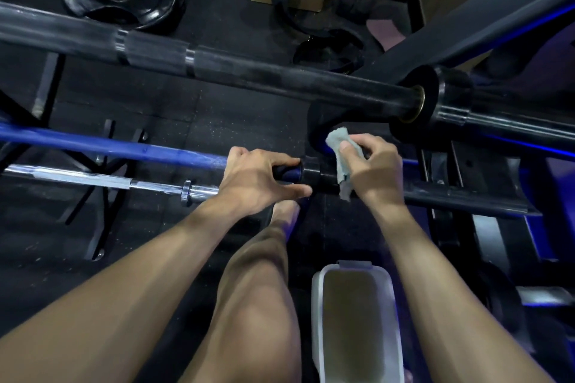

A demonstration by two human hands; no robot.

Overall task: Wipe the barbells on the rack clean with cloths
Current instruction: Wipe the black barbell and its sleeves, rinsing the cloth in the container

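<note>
Nearest the lens: a bare knee [249,305] and a white plastic tub [354,320] on the dark gym floor [174,109], forearms reaching out above them toward the rack [473,196].

Left hand [258,177] wrapped around the blue barbell [124,146] just where its shaft meets the dark collar, fingers curled over the top and thumb underneath, apparently steadying the bar. Right hand [373,171] pinching a small grey cloth [343,162] against the black sleeve just beside that collar, thumb pressed on the fabric, loose end of the cloth hanging below the bar.

Lowest on the near side, a chrome barbell [118,182], running off to the left edge beside the blue one. Above both, a thick black barbell [249,71] spanning from the left edge to the right edge, its sleeve collar toward the right end. Beyond it on the floor, a black weight plate [121,3] near the far left corner.

Progress, as a judgement: mid-wipe on the blue bar's sleeve end. Faint whitish streaks on the blue shaft close to the left hand suggest that stretch may need a pass. Pale dusty film visible along the black bar's shaft, so likely not yet cleaned. Chrome bar's condition impossible to tell from this angle. Most of the job probably still ahead.
</note>
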